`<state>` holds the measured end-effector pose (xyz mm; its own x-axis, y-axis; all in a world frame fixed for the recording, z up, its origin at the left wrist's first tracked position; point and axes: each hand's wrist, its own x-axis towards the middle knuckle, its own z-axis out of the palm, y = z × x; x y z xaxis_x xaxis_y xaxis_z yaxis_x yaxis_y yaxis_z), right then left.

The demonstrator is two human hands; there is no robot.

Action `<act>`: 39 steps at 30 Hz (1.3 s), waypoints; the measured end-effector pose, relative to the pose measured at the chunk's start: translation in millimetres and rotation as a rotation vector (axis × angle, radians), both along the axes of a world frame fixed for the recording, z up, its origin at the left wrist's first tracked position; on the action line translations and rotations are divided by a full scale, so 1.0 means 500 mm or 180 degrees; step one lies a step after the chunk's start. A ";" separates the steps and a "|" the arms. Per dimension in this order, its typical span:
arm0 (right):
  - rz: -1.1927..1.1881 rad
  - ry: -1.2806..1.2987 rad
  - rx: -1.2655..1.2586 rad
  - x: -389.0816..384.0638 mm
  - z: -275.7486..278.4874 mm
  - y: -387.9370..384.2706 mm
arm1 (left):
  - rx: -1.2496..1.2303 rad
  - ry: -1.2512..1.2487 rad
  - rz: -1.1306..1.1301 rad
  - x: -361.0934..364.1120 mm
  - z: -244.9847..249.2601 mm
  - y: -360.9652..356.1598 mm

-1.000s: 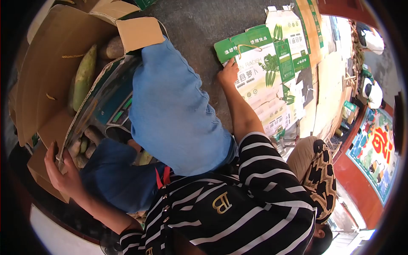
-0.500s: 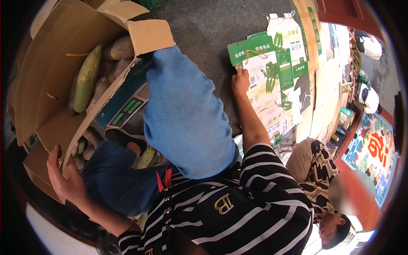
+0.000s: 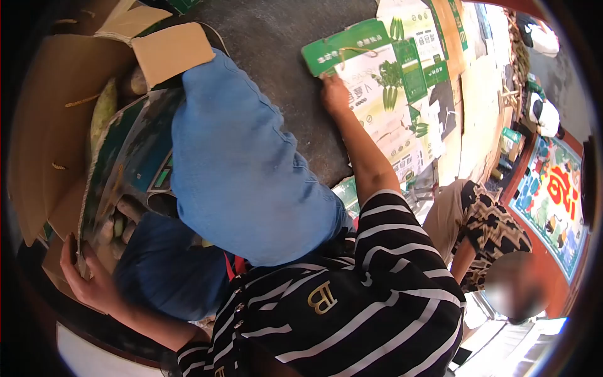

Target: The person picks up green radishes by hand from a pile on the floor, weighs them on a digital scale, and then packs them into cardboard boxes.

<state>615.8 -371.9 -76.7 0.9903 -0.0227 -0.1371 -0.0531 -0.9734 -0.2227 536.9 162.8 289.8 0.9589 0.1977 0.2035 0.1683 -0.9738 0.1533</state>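
My left hand (image 3: 90, 279) grips the lower edge of an open cardboard box (image 3: 59, 125), with the wall between thumb and fingers. Inside the box lie a long green vegetable (image 3: 103, 116) and a darker root (image 3: 134, 83), partly hidden by the wall. My right hand (image 3: 335, 94) pinches the green edge of a flat printed carton (image 3: 361, 75), which lies over other printed sheets. A short yellowish strap (image 3: 359, 49) shows on this carton.
My blue-clad knee (image 3: 239, 157) stands between box and carton. Several roots (image 3: 129, 210) lie beside my other leg. Flattened cardboard (image 3: 477, 107) extends right. A person in patterned clothing (image 3: 496, 220) is at the lower right, near a colourful panel (image 3: 553, 201).
The box wall has tilted leftward, hiding more of its contents. My left hand has closed around its edge. My right hand and the carton appear further up and left; the view has shifted too.
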 end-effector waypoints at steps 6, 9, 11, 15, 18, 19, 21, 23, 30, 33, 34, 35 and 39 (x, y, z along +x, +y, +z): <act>-0.0082 0.0420 -0.0092 -0.006 -0.019 0.027 | 0.0146 0.0001 -0.0053 0.010 0.007 -0.011; -0.0457 0.0313 -0.0111 -0.010 -0.022 0.053 | 0.0074 0.0002 -0.0076 0.011 0.005 -0.011; -0.0674 0.0765 -0.0138 -0.002 -0.011 0.069 | -0.0120 0.0014 -0.0123 0.011 0.006 -0.007; -0.0412 0.1037 0.0624 0.006 0.086 0.159 | 0.0059 0.0037 -0.0129 0.011 0.008 -0.015; 0.0319 0.1054 0.1139 -0.029 0.149 0.215 | -0.0021 0.0046 -0.0077 0.015 0.015 -0.030; 0.0377 0.1223 0.1417 -0.035 0.189 0.227 | -0.0039 0.0006 -0.0118 0.016 0.018 -0.032; 0.0380 0.1127 0.1685 -0.028 0.261 0.234 | -0.0071 -0.0057 -0.0219 0.022 0.020 -0.038; 0.0266 0.0568 0.1673 -0.020 0.337 0.217 | -0.0038 -0.0124 -0.0306 0.024 0.021 -0.043; 0.0591 0.0163 0.2084 -0.031 0.640 0.235 | -0.0007 -0.0164 -0.0618 0.021 0.036 -0.071; 0.1230 -0.0401 0.2493 -0.084 0.678 0.320 | -0.0167 -0.0085 -0.0691 0.013 0.029 -0.071; 0.1098 -0.0435 0.2551 -0.101 0.681 0.344 | -0.0191 -0.0129 -0.0728 0.011 0.029 -0.073; 0.1172 -0.0416 0.2454 -0.105 0.684 0.347 | -0.0195 -0.0131 -0.0761 0.008 0.028 -0.073; 0.1424 -0.0337 0.2029 -0.113 0.697 0.362 | -0.0186 -0.0290 -0.0909 0.003 0.023 -0.064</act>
